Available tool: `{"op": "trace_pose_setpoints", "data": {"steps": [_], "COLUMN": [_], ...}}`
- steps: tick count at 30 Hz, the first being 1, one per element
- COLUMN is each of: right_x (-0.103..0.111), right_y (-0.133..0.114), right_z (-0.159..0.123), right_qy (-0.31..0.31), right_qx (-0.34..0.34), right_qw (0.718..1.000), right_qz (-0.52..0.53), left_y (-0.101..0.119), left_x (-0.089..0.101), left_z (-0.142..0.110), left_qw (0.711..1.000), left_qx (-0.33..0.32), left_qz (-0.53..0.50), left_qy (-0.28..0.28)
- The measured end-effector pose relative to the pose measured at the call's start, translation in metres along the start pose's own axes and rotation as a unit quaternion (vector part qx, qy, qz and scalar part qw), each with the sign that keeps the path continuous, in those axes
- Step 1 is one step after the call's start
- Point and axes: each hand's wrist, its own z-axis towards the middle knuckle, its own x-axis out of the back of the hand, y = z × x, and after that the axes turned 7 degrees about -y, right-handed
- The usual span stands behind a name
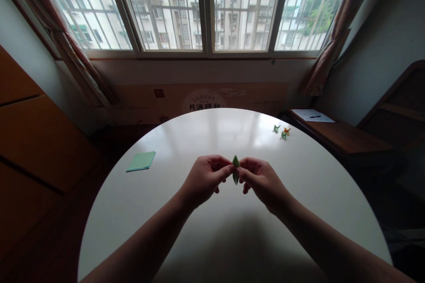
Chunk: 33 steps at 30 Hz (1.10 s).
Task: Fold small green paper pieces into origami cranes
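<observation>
The left hand (206, 177) and right hand (264, 177) pinch a green paper (235, 178) between them, over the middle of the table (133, 221). A stack (141, 160) lies left; three paper birds (283, 135) sit far right.

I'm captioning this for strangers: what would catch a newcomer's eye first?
The bright barred window across the top likely draws the eye first. Then comes the green folded paper, pinched between left hand and right hand above the white table. Three small folded figures sit near its far right edge.
</observation>
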Motion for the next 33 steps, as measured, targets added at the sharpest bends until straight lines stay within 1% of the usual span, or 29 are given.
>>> {"op": "trace_pose_setpoints", "data": {"steps": [2, 5, 10, 16, 21, 24, 30, 33], "right_x": [0.0002, -0.0003, -0.0014, 0.0008, 0.0011, 0.0006, 0.0015, 0.0017], "right_y": [-0.0002, -0.0027, -0.0067, -0.0017, -0.0018, -0.0031, -0.0049, -0.0057], "right_z": [-0.0003, -0.0005, 0.0000, 0.0005, 0.0009, 0.0004, 0.0001, 0.0005], "right_qy": [-0.007, -0.010, 0.022, 0.014, 0.030, 0.020, 0.018, -0.005], "right_qx": [-0.002, -0.013, -0.029, -0.004, -0.006, -0.010, -0.021, -0.028], "right_qw": [1.000, 1.000, 0.999, 1.000, 0.999, 0.999, 0.996, 0.993], "right_qz": [0.003, 0.013, 0.037, 0.027, 0.034, 0.039, 0.090, 0.118], "left_y": [-0.0008, 0.0001, 0.0039, 0.0039, 0.0047, 0.0045, 0.0045, 0.0063], "left_x": [0.0008, 0.0020, 0.0021, 0.0020, 0.0016, 0.0016, 0.0032, 0.0032], "left_z": [0.0007, 0.0015, 0.0000, -0.0004, -0.0008, -0.0009, -0.0007, -0.0015], "left_qw": [1.000, 1.000, 0.997, 0.997, 0.998, 0.999, 0.995, 0.994], "left_qx": [-0.004, 0.007, 0.034, 0.041, 0.041, 0.035, 0.049, 0.050], "left_qz": [0.001, -0.015, -0.056, -0.057, -0.041, -0.037, -0.083, -0.093], "left_qy": [0.015, 0.016, 0.035, 0.045, 0.019, 0.011, 0.012, -0.001]}}
